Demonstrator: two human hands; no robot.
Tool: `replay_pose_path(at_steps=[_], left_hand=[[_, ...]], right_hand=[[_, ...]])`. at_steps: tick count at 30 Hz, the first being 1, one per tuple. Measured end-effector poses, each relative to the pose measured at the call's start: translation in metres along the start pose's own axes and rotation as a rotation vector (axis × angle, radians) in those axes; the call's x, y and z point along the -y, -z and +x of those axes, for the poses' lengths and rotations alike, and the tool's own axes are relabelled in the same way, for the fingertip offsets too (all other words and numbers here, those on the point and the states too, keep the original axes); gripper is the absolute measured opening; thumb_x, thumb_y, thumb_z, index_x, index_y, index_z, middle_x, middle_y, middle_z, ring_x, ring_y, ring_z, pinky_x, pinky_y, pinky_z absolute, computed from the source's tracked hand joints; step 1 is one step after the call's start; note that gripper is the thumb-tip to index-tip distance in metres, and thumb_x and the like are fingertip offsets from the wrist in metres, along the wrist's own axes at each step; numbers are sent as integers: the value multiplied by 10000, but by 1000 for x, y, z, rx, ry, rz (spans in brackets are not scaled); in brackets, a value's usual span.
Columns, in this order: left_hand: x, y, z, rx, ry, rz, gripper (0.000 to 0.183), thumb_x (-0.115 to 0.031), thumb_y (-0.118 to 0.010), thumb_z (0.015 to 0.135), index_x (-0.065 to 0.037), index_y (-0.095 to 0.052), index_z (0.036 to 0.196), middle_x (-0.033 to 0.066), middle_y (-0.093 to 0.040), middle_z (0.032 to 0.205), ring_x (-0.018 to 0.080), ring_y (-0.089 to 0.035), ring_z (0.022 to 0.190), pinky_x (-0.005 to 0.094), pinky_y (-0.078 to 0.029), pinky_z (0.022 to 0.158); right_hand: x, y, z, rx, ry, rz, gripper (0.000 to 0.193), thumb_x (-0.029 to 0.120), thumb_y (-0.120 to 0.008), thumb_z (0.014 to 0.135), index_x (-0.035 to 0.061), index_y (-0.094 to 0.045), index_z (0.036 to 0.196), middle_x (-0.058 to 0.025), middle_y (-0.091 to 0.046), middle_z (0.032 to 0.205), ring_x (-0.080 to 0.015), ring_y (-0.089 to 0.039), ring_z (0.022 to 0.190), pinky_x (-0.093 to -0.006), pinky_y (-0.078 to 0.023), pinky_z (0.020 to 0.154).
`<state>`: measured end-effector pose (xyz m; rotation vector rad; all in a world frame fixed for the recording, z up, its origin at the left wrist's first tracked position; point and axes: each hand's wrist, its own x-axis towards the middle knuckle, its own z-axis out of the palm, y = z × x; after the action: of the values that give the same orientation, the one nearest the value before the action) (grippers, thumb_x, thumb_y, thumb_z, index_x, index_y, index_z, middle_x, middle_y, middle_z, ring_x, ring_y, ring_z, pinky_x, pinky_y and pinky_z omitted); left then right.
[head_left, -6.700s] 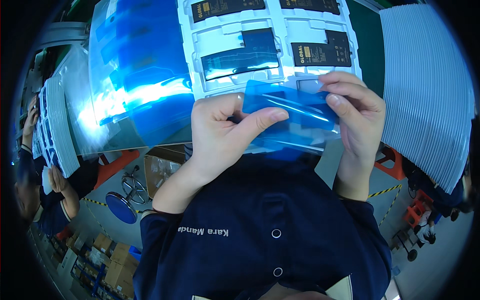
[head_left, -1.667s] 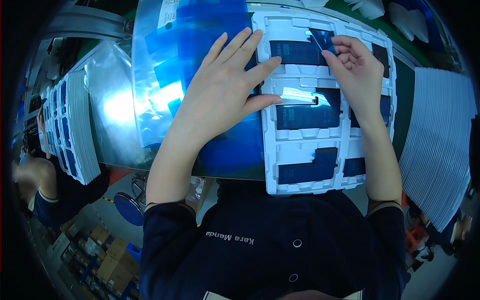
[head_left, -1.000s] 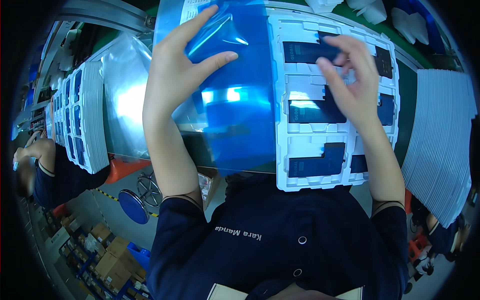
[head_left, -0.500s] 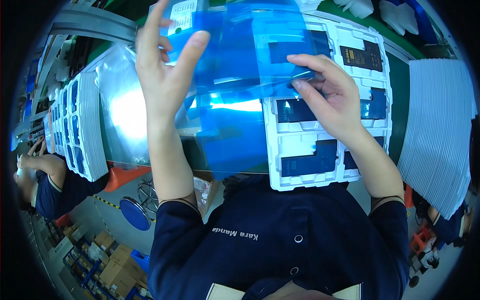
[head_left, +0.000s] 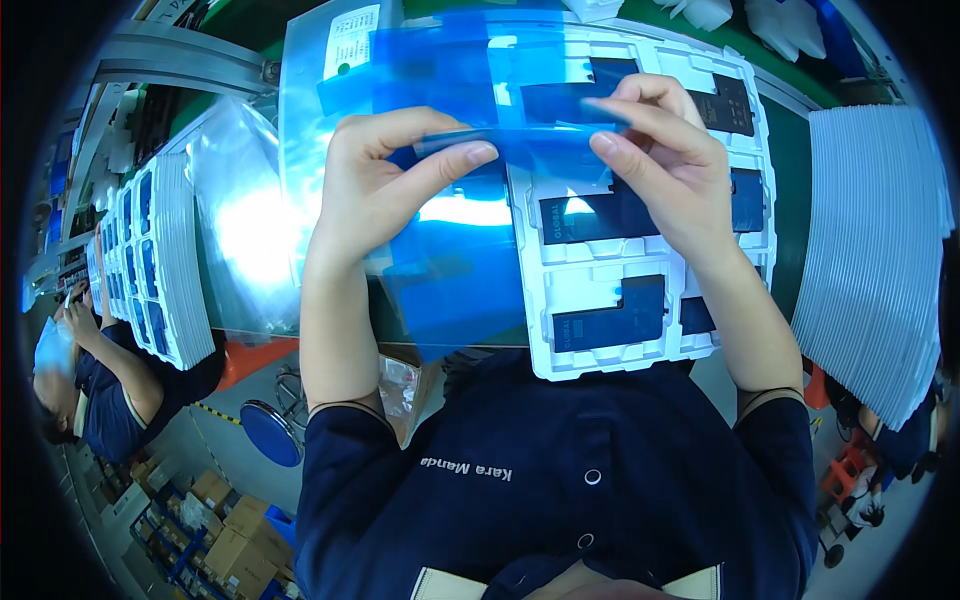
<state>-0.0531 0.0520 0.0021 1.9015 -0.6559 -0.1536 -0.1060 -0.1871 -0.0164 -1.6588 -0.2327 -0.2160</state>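
Note:
A translucent blue plastic film (head_left: pixel 548 145) is stretched between my hands, above the left part of a white moulded tray. My left hand (head_left: pixel 375 185) pinches its left edge, thumb below and fingers partly hidden behind the film. At the right edge, my right hand (head_left: pixel 685 170) grips the film between thumb and fingers. Under it, the white tray (head_left: pixel 538 350) holds several flat black battery packs (head_left: pixel 605 325) in its compartments. More blue film sheets (head_left: pixel 450 300) lie overlapped to the left of the tray.
A clear plastic bag with a white label (head_left: pixel 350 42) lies at the far left of the work table. Shiny clear bags (head_left: pixel 235 200) are beside it. Stacked white trays stand at right (head_left: pixel 870 260) and left (head_left: pixel 180 270). A person (head_left: pixel 110 375) sits at far left.
My left hand has come down from its raised, spread position and now pinches the film's left edge. My right hand has shifted slightly up, and the film is now stretched level between both hands.

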Motion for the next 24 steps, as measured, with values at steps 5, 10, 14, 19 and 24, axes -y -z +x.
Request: replay_pose_path(at_steps=[5,10,14,19,24], left_hand=[[18,12,1,64,-150,190,282,-267,-719,783,13,-702,815,86,-632,649,130,-568,564,239,-376,483],[18,8,6,-9,-221,178,599,-466,-378,940,33,-697,845,148,-676,777,221,-617,683,303,-447,629],[19,7,5,-81,-152,65,576,-404,-337,974,50,-687,914,155,-690,926,219,-636,803,280,-463,752],[15,7,4,-91,-61,138,589,-410,-322,975,51,-686,926,152,-691,936,226,-640,846,294,-458,793],[21,9,4,-91,-72,161,712,-505,-237,965,47,-686,938,164,-685,926,240,-638,866,304,-451,807]], right_hand=[[3,22,3,101,135,13,149,52,-672,823,35,-697,969,-57,-636,967,-122,-596,885,-232,-475,770],[-2,84,4,-195,-183,249,314,114,-650,861,29,-567,1152,-34,-643,935,-81,-604,775,-209,-485,663],[-31,135,10,-307,-230,-135,359,100,-679,830,3,-562,1155,-2,-622,819,-60,-574,688,-190,-456,585],[-48,150,11,-223,-212,-240,355,44,-703,786,-10,-596,1119,12,-596,764,-22,-510,634,-148,-382,540],[-49,148,14,-260,-198,-197,374,11,-699,779,-12,-589,1136,34,-588,773,5,-453,593,-130,-340,528]])
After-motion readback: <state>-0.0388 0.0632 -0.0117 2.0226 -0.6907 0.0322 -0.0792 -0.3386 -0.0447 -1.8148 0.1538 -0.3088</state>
